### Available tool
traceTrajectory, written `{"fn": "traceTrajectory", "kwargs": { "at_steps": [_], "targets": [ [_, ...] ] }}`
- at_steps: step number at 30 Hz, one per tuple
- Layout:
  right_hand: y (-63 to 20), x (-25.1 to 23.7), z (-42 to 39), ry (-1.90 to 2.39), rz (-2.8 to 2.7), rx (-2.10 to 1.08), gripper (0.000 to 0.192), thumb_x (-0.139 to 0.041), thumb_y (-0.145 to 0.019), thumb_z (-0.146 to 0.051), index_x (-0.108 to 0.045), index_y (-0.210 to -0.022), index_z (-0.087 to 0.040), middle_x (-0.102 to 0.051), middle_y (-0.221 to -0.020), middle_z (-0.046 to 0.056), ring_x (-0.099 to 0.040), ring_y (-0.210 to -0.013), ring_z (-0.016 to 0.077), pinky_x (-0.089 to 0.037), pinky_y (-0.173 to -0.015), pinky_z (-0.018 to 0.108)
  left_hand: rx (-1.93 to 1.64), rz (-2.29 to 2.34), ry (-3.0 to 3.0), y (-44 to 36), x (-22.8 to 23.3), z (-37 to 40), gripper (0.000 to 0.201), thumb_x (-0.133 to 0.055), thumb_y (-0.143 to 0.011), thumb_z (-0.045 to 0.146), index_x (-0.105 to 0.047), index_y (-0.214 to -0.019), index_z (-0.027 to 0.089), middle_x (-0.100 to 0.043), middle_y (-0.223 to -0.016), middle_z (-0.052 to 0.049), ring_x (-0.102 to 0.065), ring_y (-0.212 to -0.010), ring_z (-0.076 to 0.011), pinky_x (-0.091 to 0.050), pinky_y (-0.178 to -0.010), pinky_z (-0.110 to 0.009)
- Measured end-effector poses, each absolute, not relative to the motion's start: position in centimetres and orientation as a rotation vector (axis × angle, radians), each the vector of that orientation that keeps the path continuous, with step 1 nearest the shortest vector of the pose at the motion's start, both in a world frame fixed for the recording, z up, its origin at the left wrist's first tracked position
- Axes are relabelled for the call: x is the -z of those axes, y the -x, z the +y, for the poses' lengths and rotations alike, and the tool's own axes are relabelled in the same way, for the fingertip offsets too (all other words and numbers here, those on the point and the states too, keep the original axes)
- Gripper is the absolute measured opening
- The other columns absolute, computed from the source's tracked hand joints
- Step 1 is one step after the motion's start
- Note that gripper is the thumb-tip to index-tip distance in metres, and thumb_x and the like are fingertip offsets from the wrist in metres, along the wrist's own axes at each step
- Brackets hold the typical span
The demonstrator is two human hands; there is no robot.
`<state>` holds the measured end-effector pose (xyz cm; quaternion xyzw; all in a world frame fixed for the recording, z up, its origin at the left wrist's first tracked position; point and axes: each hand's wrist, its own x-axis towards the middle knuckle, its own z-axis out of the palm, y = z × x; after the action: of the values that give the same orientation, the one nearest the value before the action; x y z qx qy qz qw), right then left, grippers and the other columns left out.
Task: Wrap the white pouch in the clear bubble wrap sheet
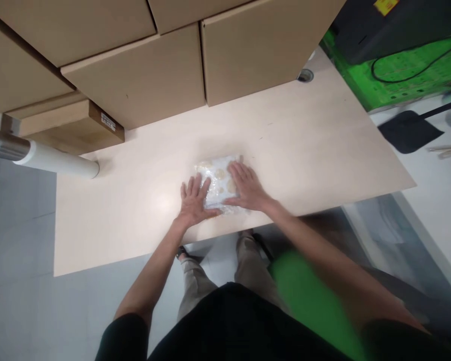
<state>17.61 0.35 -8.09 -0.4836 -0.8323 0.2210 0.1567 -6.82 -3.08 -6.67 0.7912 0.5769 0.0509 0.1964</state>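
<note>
Bracketing a clear-wrapped, spotted packet [220, 174] on the pale table [315, 150] near its front edge, left hand [193, 203] touches one side, fingers splayed wide; right hand [250, 189] overlies the other, fingers close, thumb apart.

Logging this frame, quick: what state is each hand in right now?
Left hand: open, spread at the left edge of the package.
Right hand: open, resting on the package's right side.
</note>
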Motion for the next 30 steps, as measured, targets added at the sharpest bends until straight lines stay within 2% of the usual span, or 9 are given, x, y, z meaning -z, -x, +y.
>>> {"fn": "traceTrajectory", "kwargs": {
  "at_steps": [5, 8, 13, 21, 27, 30],
  "targets": [
    [-18.2, 8.5, 1.4, 1.444, -2.482, -0.671, 0.122, -0.049, -0.073, -0.087, 0.000, -0.159, -0.017, -0.009, -0.166, 0.016, -0.005, -0.153, 0.0339, -0.003, -0.121, 0.056, 0.026, 1.658, -2.275, 6.5, 6.6, -2.7, 0.127, -0.070, -0.060, 0.080, -0.017, -0.159, 0.020, -0.010, -0.166, -0.014, -0.006, -0.151, -0.0426, 0.000, -0.119, -0.061],
    [-17.9, 8.0, 1.5, 1.498, -2.487, -0.671, 0.118, -0.049, -0.074, -0.085, -0.002, -0.160, -0.018, -0.011, -0.166, 0.014, -0.007, -0.153, 0.0327, -0.004, -0.121, 0.055, 0.087, 1.688, -2.269, 6.3, 6.0, -2.7, 0.126, -0.068, -0.062, 0.080, -0.016, -0.159, 0.018, -0.010, -0.166, -0.014, -0.007, -0.152, -0.0416, -0.001, -0.120, -0.060],
    [-18.4, 7.3, 0.6, 1.582, -2.501, -0.697, 0.115, -0.053, -0.075, -0.082, -0.007, -0.160, -0.020, -0.011, -0.166, 0.013, -0.008, -0.153, 0.0336, -0.007, -0.121, 0.057, 0.130, 1.735, -2.237, 6.2, 5.0, -2.9, 0.118, -0.064, -0.069, 0.077, -0.014, -0.160, 0.022, -0.008, -0.167, -0.011, -0.008, -0.152, -0.0404, -0.003, -0.119, -0.063],
    [-18.9, 7.4, -1.5, 1.745, -2.386, -0.724, 0.106, -0.050, -0.078, -0.079, -0.013, -0.160, -0.021, -0.011, -0.167, 0.011, -0.007, -0.153, 0.0342, -0.007, -0.120, 0.057, 0.155, 1.770, -2.164, 6.0, 4.5, -3.3, 0.123, -0.063, -0.067, 0.079, -0.006, -0.160, 0.024, -0.002, -0.167, -0.007, -0.002, -0.153, -0.0386, 0.002, -0.119, -0.063],
    [-18.9, 8.0, -2.8, 1.793, -2.320, -0.696, 0.101, -0.053, -0.079, -0.076, -0.025, -0.157, -0.018, -0.016, -0.165, 0.013, -0.008, -0.153, 0.0352, -0.004, -0.120, 0.056, 0.121, 1.826, -2.097, 5.7, 4.2, -3.6, 0.122, -0.065, -0.068, 0.077, -0.007, -0.160, 0.023, -0.001, -0.167, -0.010, 0.001, -0.153, -0.0374, 0.002, -0.119, -0.062],
    [-18.8, 8.1, -3.2, 1.774, -2.245, -0.737, 0.095, -0.058, -0.079, -0.071, -0.035, -0.153, -0.017, -0.019, -0.165, 0.014, -0.009, -0.152, 0.0372, -0.010, -0.120, 0.056, 0.066, 1.913, -2.045, 5.0, 3.8, -4.6, 0.124, -0.070, -0.066, 0.074, -0.010, -0.160, 0.019, 0.002, -0.167, -0.016, 0.002, -0.152, -0.0395, 0.002, -0.118, -0.063]
  ]
}}
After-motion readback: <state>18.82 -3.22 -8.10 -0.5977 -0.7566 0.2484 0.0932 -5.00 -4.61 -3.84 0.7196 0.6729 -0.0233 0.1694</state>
